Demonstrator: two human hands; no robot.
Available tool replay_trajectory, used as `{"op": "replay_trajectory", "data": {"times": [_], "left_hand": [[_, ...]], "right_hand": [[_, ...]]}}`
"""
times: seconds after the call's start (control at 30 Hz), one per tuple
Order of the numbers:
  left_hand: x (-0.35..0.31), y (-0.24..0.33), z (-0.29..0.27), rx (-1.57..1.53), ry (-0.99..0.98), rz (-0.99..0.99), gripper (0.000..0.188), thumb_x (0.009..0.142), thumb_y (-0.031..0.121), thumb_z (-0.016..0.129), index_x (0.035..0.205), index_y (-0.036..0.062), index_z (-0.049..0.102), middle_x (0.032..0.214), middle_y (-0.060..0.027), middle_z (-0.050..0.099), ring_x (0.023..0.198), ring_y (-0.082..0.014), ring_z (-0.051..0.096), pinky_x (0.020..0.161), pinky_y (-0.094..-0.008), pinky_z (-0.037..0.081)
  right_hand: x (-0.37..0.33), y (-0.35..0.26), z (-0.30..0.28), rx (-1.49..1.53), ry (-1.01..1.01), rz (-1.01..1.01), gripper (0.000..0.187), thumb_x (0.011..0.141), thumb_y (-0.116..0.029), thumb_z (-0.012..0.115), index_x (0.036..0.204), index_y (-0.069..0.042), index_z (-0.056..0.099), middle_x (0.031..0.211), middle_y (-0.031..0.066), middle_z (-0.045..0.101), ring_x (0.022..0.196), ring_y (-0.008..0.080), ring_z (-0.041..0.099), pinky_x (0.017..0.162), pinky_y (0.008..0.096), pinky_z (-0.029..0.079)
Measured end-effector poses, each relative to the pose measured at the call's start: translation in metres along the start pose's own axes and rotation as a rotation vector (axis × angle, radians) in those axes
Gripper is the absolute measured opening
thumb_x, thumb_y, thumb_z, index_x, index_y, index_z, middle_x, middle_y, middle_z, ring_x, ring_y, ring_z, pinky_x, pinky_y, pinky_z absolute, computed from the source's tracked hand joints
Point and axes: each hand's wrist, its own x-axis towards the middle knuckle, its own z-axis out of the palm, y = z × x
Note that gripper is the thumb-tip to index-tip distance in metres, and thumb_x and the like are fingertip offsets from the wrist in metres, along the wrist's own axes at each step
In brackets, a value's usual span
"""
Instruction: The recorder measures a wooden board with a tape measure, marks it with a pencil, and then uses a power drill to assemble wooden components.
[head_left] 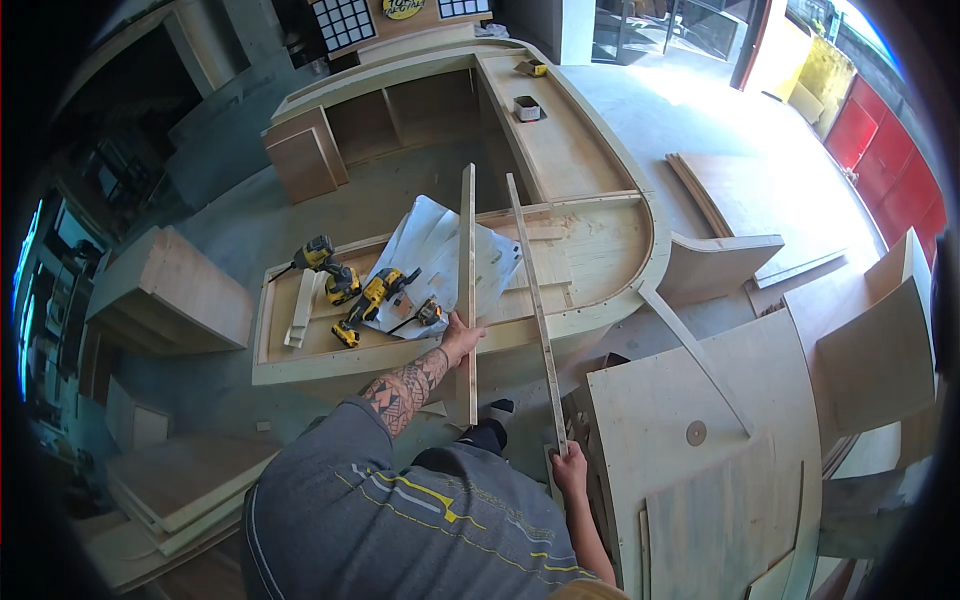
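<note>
Two wood strips (468, 250), mid-frame | left hand (461, 341): fingers curled round one; right hand (570, 470): fingers gripping the other's bottom end, lower center | long tips could clip those power tools (376, 295), center-left, one-handed holds being kinda wobbly

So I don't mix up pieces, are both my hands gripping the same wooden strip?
No: your left hand grips one wooden strip, your right hand a second strip.

Left fingers (476, 333) grip wooden strip (468, 250); right fingers (567, 457), second strip (533, 283).
</note>
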Motion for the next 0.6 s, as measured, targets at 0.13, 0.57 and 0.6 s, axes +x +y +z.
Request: {"op": "replay_trajectory", "data": {"times": [0.13, 0.57, 0.6], "left_hand": [[-0.023, -0.039, -0.03, -0.238, -0.183, -0.105, 0.064, 0.081, 0.015, 0.075, 0.138, 0.0003, 0.048, 0.099, -0.0161, 0.068, 0.07, -0.0226, 0.066, 0.064, -0.0417, 0.059], [-0.03, -0.063, -0.057, -0.165, -0.183, -0.027, 0.031, 0.094, 0.02, 0.069, 0.117, -0.0004, 0.064, 0.078, -0.0064, 0.068, 0.061, -0.016, 0.068, 0.053, -0.0318, 0.057], [-0.025, -0.056, -0.054, -0.194, -0.203, -0.03, 0.032, 0.094, 0.019, 0.069, 0.118, -0.0011, 0.063, 0.078, -0.0068, 0.068, 0.062, -0.0158, 0.069, 0.053, -0.0315, 0.057]], "right_hand": [[-0.002, 0.004, 0.012, -0.031, -0.059, -0.061, 0.033, 0.094, -0.025, 0.071, 0.118, -0.004, 0.063, 0.105, 0.026, 0.073, 0.102, 0.046, 0.072, 0.09, 0.0513, 0.056], [-0.014, -0.025, 0.041, -0.033, 0.009, -0.023, 0.033, 0.097, -0.028, 0.068, 0.117, -0.003, 0.063, 0.108, 0.0285, 0.073, 0.105, 0.0493, 0.071, 0.09, 0.0534, 0.056], [-0.014, -0.029, 0.047, -0.019, 0.032, -0.03, 0.031, 0.098, -0.027, 0.067, 0.117, -0.003, 0.063, 0.107, 0.0285, 0.073, 0.104, 0.0491, 0.071, 0.09, 0.0532, 0.056]]}}
